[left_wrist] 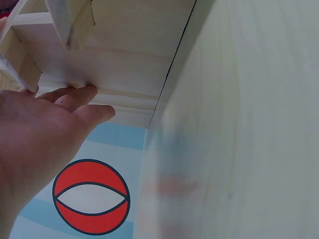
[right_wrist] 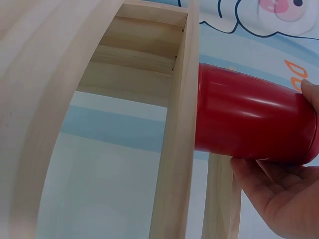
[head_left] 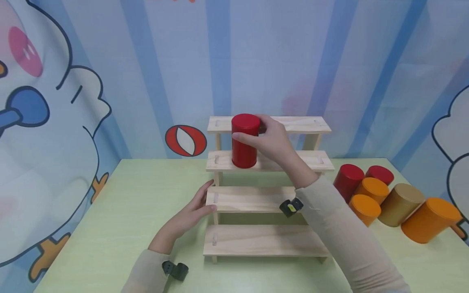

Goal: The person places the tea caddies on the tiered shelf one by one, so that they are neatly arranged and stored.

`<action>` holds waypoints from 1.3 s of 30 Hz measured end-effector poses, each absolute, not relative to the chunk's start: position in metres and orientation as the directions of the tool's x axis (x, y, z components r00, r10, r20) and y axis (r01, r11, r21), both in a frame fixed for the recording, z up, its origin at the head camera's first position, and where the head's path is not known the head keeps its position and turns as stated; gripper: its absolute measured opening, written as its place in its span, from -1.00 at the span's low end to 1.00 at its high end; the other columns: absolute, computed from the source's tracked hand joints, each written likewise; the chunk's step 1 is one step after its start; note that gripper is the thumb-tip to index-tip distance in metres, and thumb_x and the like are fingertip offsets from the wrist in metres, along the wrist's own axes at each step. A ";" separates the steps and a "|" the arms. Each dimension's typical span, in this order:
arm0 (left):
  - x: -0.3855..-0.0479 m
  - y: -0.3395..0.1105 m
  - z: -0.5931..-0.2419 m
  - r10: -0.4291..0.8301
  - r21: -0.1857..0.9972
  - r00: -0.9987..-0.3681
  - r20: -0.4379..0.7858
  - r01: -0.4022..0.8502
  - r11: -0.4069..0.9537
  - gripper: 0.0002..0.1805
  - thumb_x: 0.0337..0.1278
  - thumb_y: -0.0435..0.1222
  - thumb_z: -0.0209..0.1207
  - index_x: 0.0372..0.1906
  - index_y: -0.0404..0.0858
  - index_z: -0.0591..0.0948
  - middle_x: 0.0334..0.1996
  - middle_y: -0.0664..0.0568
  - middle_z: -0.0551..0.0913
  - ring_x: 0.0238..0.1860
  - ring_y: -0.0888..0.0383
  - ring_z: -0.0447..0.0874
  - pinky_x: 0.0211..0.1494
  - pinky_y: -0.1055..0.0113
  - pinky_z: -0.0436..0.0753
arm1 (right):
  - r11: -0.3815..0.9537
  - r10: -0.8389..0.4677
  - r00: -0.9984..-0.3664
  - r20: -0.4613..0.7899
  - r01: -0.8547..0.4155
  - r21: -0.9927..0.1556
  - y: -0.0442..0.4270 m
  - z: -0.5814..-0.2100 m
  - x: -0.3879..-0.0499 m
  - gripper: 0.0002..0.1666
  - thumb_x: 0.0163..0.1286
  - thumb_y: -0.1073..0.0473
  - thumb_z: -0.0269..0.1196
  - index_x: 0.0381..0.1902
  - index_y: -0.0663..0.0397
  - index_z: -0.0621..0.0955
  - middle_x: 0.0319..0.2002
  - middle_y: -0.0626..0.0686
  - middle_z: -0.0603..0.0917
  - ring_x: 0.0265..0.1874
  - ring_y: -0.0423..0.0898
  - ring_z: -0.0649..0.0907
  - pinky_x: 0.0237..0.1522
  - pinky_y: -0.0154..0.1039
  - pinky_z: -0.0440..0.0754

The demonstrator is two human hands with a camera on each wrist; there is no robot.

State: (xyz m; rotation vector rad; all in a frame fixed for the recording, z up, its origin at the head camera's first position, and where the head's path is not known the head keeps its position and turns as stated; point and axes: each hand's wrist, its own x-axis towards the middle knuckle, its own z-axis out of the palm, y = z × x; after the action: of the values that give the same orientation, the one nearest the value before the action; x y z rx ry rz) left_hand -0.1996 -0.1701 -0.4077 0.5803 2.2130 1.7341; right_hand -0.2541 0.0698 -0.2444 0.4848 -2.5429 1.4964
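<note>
A red can (head_left: 244,142) stands upright on the left part of the wooden rack's second board from the top (head_left: 286,161). My right hand (head_left: 272,140) grips it near its top, thumb across the front. In the right wrist view the can (right_wrist: 254,117) meets the board (right_wrist: 179,129), with the hand (right_wrist: 284,194) around its far end. My left hand (head_left: 187,217) is at the rack's left side, thumb by the end of the third board (head_left: 253,199). In the left wrist view the left hand (left_wrist: 45,124) has its fingers extended against the wooden side.
Right of the rack stand two more red cans (head_left: 349,179), orange cans (head_left: 432,219) of differing sizes and a gold can (head_left: 401,203), close together on the pale green table (head_left: 154,179). A printed cloth (head_left: 249,53) hangs behind the rack.
</note>
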 end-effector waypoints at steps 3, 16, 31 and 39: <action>-0.200 -0.170 -0.408 0.473 0.969 -0.880 0.038 0.149 0.199 -0.16 0.39 -0.17 0.02 0.55 -0.04 -0.21 0.54 -0.11 -0.18 0.53 -0.07 -0.17 0.48 -0.04 0.05 | 0.456 -0.196 -0.937 0.289 -0.348 -0.819 0.070 -0.244 -0.253 -0.25 0.15 -0.12 0.38 0.24 0.04 0.45 0.06 0.04 0.59 0.01 -0.02 0.58 -0.01 -0.01 0.62; -0.200 -0.170 -0.408 0.475 0.969 -0.879 0.037 0.148 0.199 -0.17 0.39 -0.17 0.03 0.55 -0.02 -0.20 0.54 -0.08 -0.18 0.53 -0.06 -0.18 0.48 -0.06 0.06 | 0.460 -0.155 -0.941 0.299 -0.337 -0.821 0.081 -0.235 -0.246 -0.04 0.17 -0.18 0.35 0.44 -0.02 0.26 0.24 0.06 0.50 0.16 0.03 0.54 0.07 0.01 0.60; -0.201 -0.169 -0.409 0.458 0.968 -0.889 0.018 0.130 0.213 -0.15 0.38 -0.16 0.04 0.55 -0.02 -0.21 0.55 -0.05 -0.21 0.54 -0.07 -0.22 0.47 -0.09 0.06 | 0.436 -0.102 -0.898 0.429 -0.428 -0.792 0.139 -0.207 -0.203 -0.16 0.26 -0.03 0.33 0.44 -0.02 0.28 0.25 0.06 0.50 0.22 -0.03 0.50 0.22 -0.08 0.50; -0.201 -0.170 -0.409 0.469 0.968 -0.883 0.032 0.143 0.205 -0.15 0.39 -0.17 0.04 0.55 -0.02 -0.21 0.55 -0.07 -0.21 0.53 -0.08 -0.22 0.47 -0.09 0.05 | 0.522 0.002 -0.879 0.477 -0.406 -0.750 0.185 -0.212 -0.180 -0.21 0.30 0.03 0.31 0.44 -0.09 0.28 0.26 0.09 0.50 0.20 -0.07 0.52 0.08 -0.46 0.53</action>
State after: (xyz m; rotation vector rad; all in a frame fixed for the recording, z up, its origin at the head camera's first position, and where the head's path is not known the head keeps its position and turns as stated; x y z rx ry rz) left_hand -0.2006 -0.1700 -0.4089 0.5797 2.2130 1.7311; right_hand -0.1799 0.1849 -0.2119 0.3313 -2.3441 1.3151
